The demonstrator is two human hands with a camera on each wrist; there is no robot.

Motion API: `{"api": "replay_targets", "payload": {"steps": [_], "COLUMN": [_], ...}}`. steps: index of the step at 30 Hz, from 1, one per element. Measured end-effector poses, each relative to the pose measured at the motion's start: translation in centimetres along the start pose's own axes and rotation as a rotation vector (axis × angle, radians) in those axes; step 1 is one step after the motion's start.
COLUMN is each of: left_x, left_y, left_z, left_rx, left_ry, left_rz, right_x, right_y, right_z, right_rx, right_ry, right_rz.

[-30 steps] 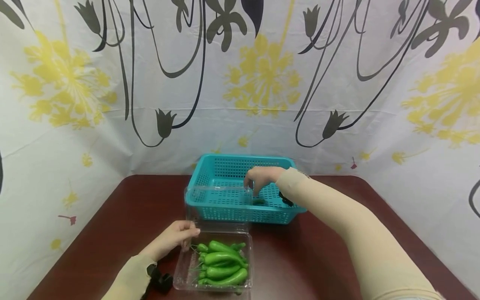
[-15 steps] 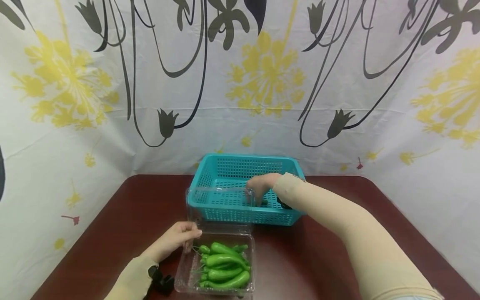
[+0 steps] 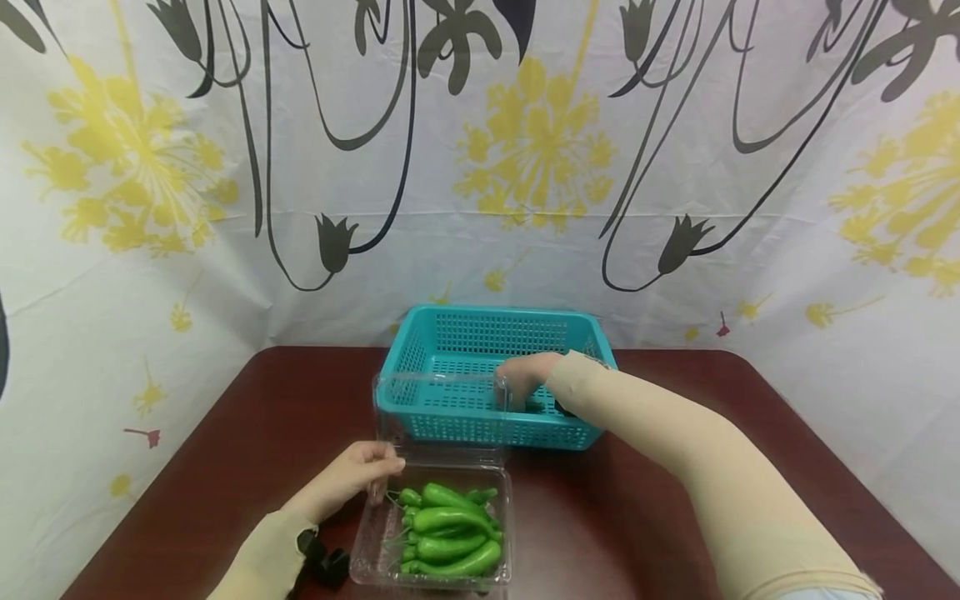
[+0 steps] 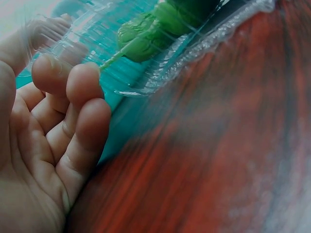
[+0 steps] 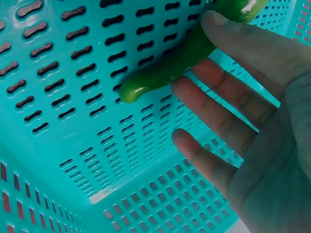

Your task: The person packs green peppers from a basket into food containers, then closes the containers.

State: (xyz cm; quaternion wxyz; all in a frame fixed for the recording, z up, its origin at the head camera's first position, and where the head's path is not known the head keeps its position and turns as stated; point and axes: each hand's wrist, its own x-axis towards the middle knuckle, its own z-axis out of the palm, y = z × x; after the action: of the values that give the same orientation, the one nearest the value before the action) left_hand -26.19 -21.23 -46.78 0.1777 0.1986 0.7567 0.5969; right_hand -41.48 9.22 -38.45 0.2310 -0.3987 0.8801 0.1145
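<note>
Inside the turquoise basket, my right hand reaches down to a green pepper. In the right wrist view its thumb lies over the pepper and fingers come in from the other side, pinching it near the basket floor. My left hand grips the left edge of a clear plastic clamshell box, by the hinge. Several green peppers lie side by side in the box, stems pointing left. The clamshell's lid stands raised and overlaps the basket front in the head view.
The dark red-brown table carries the box in front and the basket behind it. A white curtain with yellow and grey flowers hangs along the back and both sides. A black device sits at my left wrist.
My right hand has lowered into the basket and closed its fingers around the pepper there. The left hand keeps its place on the box; the head view has shifted slightly.
</note>
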Motion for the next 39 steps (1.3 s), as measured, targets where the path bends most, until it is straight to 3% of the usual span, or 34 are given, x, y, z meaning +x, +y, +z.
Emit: {"api": "replay_targets", "payload": {"steps": [4, 11, 17, 22, 28, 39], "left_x": [-0.1, -0.1, 0.0, -0.1, -0.1, 0.1], "left_y": [0.2, 0.3, 0.1, 0.2, 0.1, -0.2], "left_z": [0.0, 0.1, 0.2, 0.2, 0.3, 0.0], "left_rx": [-0.008, -0.014, -0.017, -0.016, -0.009, -0.009], "left_ry": [0.000, -0.001, -0.001, 0.005, 0.008, 0.012], "left_rz": [0.002, -0.001, 0.003, 0.013, 0.025, -0.008], "right_x": [-0.1, -0.6, -1.3, -1.9, -2.1, -2.7], "right_y": [0.1, 0.6, 0.9, 2.0, 3.8, 5.7], "right_z": [-0.1, 0.3, 0.2, -0.5, -0.4, -0.3], "right_rx": [-0.030, 0.097, 0.136, 0.148, 0.115, 0.156], "right_ry": [0.003, 0.037, 0.048, 0.086, 0.166, 0.233], "right_rz": [-0.007, 0.143, 0.148, 0.176, 0.287, 0.364]}}
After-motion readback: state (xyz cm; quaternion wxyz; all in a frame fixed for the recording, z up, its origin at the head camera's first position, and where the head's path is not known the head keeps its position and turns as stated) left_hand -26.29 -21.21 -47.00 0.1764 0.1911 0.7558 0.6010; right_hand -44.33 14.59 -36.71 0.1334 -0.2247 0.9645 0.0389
